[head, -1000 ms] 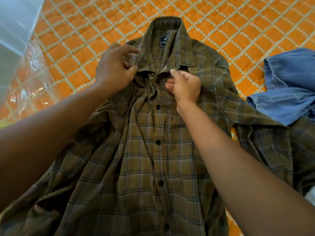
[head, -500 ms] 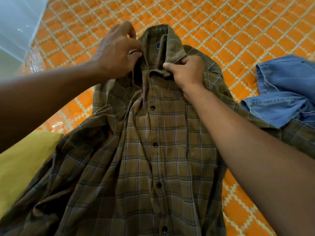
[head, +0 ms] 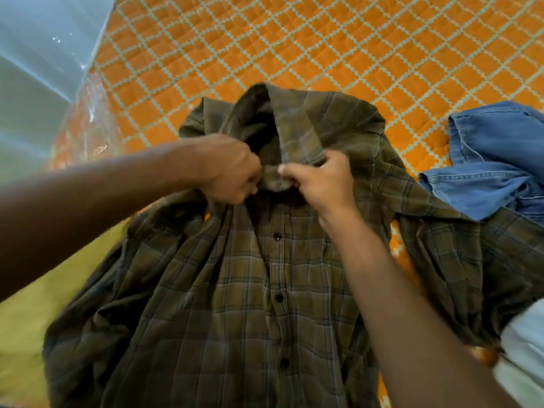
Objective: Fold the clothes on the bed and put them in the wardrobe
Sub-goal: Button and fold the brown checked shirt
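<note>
An olive-brown plaid shirt (head: 241, 304) lies front up and buttoned on the orange quilted bed (head: 294, 54), its collar end away from me. My left hand (head: 229, 169) grips the left side of the collar (head: 294, 134). My right hand (head: 321, 184) pinches the right side of the collar, right beside the left hand. The collar stands raised and rumpled between them. The shirt's right sleeve spreads out to the right.
A blue denim garment (head: 488, 166) lies crumpled at the right on the bed. A yellow cloth (head: 35, 319) shows under the shirt at lower left, a pale cloth (head: 527, 348) at lower right. Clear plastic wrap (head: 85, 125) lines the bed's left edge by a pale wall.
Both hands have come closer together at the collar's front and pulled it toward me. The collar has bunched up, and the label inside it no longer shows.
</note>
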